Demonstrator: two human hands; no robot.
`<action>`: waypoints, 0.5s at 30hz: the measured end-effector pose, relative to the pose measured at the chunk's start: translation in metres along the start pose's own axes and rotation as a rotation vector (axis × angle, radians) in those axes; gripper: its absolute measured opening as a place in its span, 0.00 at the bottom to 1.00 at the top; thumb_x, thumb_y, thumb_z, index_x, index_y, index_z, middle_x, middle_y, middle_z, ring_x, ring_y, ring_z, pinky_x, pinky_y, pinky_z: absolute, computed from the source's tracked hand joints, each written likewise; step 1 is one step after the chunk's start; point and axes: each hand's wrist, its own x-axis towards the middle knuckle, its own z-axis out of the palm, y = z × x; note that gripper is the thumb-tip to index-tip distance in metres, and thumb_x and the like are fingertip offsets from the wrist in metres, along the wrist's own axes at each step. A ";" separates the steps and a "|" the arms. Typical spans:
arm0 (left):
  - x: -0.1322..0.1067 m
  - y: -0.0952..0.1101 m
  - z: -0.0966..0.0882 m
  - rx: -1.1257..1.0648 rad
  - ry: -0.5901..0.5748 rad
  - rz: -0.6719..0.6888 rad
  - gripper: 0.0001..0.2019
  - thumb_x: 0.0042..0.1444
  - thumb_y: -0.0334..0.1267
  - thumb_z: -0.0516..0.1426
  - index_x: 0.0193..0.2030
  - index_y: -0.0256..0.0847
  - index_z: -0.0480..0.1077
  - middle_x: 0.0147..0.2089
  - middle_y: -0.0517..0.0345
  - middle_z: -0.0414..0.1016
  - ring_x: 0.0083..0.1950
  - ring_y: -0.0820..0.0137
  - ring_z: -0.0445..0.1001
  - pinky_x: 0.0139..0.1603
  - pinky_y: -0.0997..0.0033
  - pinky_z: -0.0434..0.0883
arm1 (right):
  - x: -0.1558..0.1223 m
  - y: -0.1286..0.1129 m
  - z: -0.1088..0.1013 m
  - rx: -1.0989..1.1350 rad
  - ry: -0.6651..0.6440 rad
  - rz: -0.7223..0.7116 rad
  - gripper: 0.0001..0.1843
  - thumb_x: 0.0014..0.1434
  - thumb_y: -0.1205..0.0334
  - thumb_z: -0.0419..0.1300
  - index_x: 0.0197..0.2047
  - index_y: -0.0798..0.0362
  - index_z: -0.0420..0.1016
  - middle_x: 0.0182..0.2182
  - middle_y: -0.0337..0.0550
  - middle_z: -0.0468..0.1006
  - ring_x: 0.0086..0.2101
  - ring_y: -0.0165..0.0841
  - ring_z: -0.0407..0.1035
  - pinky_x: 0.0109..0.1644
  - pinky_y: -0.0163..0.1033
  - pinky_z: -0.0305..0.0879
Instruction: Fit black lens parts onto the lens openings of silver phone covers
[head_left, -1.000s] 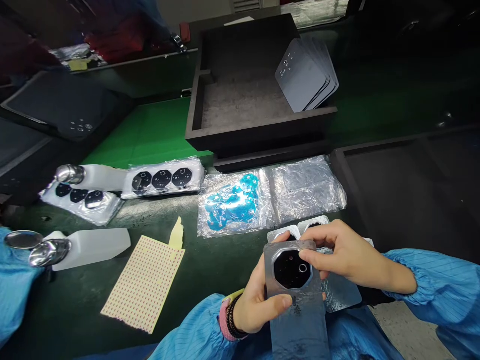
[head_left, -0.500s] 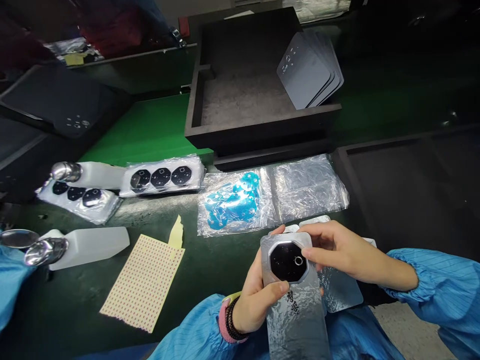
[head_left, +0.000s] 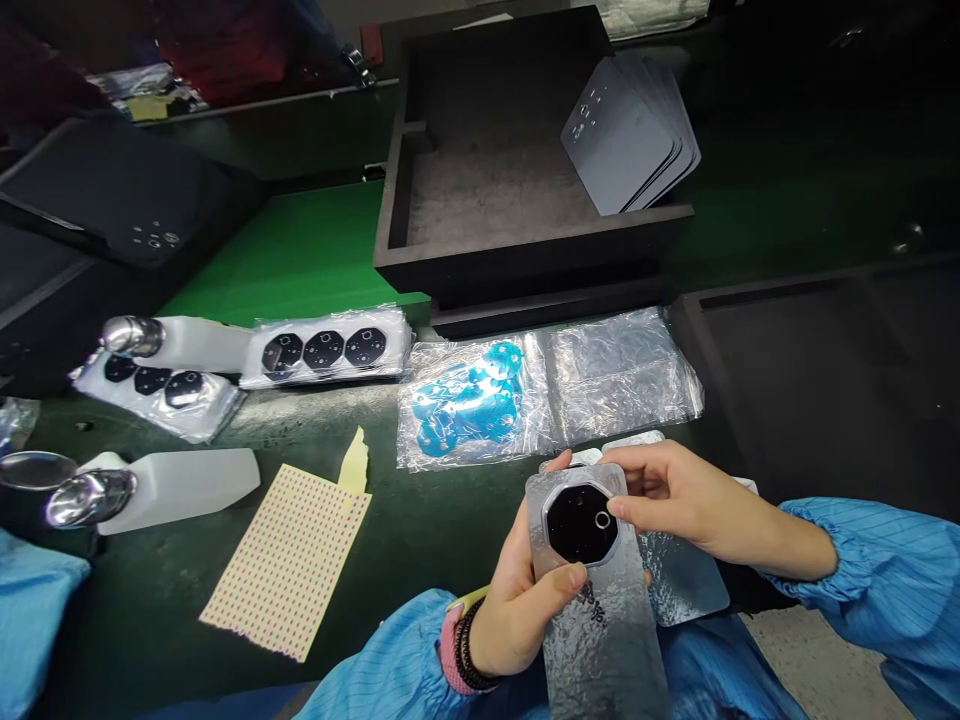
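A grey phone back cover [head_left: 600, 640] under wrinkled clear film is held upright, tilted slightly, near the table's front edge. Its black octagonal camera lens plate [head_left: 574, 520] sits near the top, with dark handwriting below it. My left hand [head_left: 517, 610] grips the cover from its left side, thumb on the front and fingers behind. At the upper right edge, my right hand [head_left: 679, 500] pinches the cover, its thumb tip on the lens plate's right side; its other fingers are partly hidden behind. Another film-covered back cover [head_left: 686, 580] lies beneath my right wrist.
Bags of black lens plates [head_left: 326, 350] and blue round pieces [head_left: 469, 405] lie ahead. A yellow dotted sticker sheet [head_left: 289, 565] and white bottles [head_left: 191, 490] are left. Behind stands a black tray [head_left: 480, 250] with grey covers [head_left: 626, 135]. A blue sleeve [head_left: 34, 610] shows far left.
The whole view has shifted slightly. Both hands keep the same hold on the back cover. The blue sleeve at the far left has moved, and a clear bag now shows near it.
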 end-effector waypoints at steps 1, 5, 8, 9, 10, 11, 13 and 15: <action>-0.001 0.001 0.000 -0.001 -0.007 -0.023 0.31 0.52 0.39 0.65 0.64 0.54 0.63 0.58 0.54 0.71 0.54 0.54 0.74 0.57 0.49 0.69 | 0.000 0.000 0.000 0.010 -0.003 0.000 0.05 0.56 0.64 0.59 0.33 0.58 0.71 0.26 0.37 0.69 0.30 0.26 0.68 0.36 0.31 0.67; -0.002 0.002 -0.002 -0.020 -0.019 -0.054 0.33 0.52 0.39 0.65 0.65 0.53 0.62 0.58 0.52 0.71 0.51 0.54 0.76 0.55 0.51 0.71 | 0.001 0.000 0.000 0.063 -0.022 -0.002 0.05 0.55 0.65 0.59 0.34 0.59 0.71 0.27 0.37 0.70 0.30 0.25 0.68 0.34 0.30 0.66; -0.001 0.001 -0.004 -0.032 -0.025 -0.058 0.32 0.53 0.37 0.64 0.64 0.55 0.62 0.58 0.53 0.71 0.50 0.56 0.76 0.54 0.52 0.72 | 0.001 0.001 0.000 0.089 -0.024 0.013 0.05 0.54 0.65 0.60 0.34 0.59 0.71 0.29 0.38 0.72 0.32 0.25 0.69 0.35 0.30 0.66; 0.000 0.001 -0.005 -0.034 -0.027 -0.059 0.32 0.53 0.37 0.64 0.65 0.55 0.61 0.57 0.53 0.71 0.50 0.56 0.76 0.54 0.52 0.72 | 0.001 0.002 0.000 0.099 -0.021 0.022 0.05 0.54 0.66 0.60 0.34 0.59 0.71 0.29 0.39 0.73 0.32 0.25 0.69 0.36 0.30 0.66; 0.000 0.000 -0.005 -0.035 -0.028 -0.058 0.33 0.53 0.38 0.64 0.65 0.54 0.61 0.57 0.52 0.71 0.50 0.55 0.76 0.54 0.53 0.72 | 0.001 0.002 0.000 0.109 -0.020 0.027 0.06 0.53 0.66 0.60 0.34 0.59 0.72 0.30 0.39 0.73 0.32 0.26 0.70 0.36 0.30 0.67; 0.000 0.000 -0.005 -0.033 -0.027 -0.058 0.33 0.53 0.38 0.64 0.65 0.53 0.60 0.58 0.52 0.71 0.51 0.55 0.76 0.54 0.53 0.72 | 0.001 0.003 0.000 0.112 -0.018 0.032 0.06 0.53 0.66 0.61 0.34 0.59 0.72 0.30 0.39 0.74 0.32 0.26 0.70 0.36 0.30 0.67; 0.001 0.000 -0.004 -0.023 -0.024 -0.057 0.35 0.52 0.39 0.65 0.67 0.53 0.58 0.58 0.51 0.71 0.51 0.55 0.76 0.54 0.54 0.72 | 0.001 0.004 -0.001 0.109 -0.019 0.038 0.06 0.52 0.66 0.61 0.35 0.59 0.72 0.29 0.39 0.74 0.31 0.27 0.70 0.35 0.31 0.67; 0.001 0.000 -0.003 -0.018 -0.023 -0.053 0.35 0.52 0.40 0.65 0.67 0.53 0.58 0.58 0.52 0.71 0.52 0.55 0.76 0.54 0.56 0.72 | 0.001 0.003 -0.002 0.103 -0.022 0.037 0.07 0.51 0.67 0.61 0.35 0.59 0.72 0.29 0.38 0.74 0.32 0.27 0.71 0.36 0.32 0.68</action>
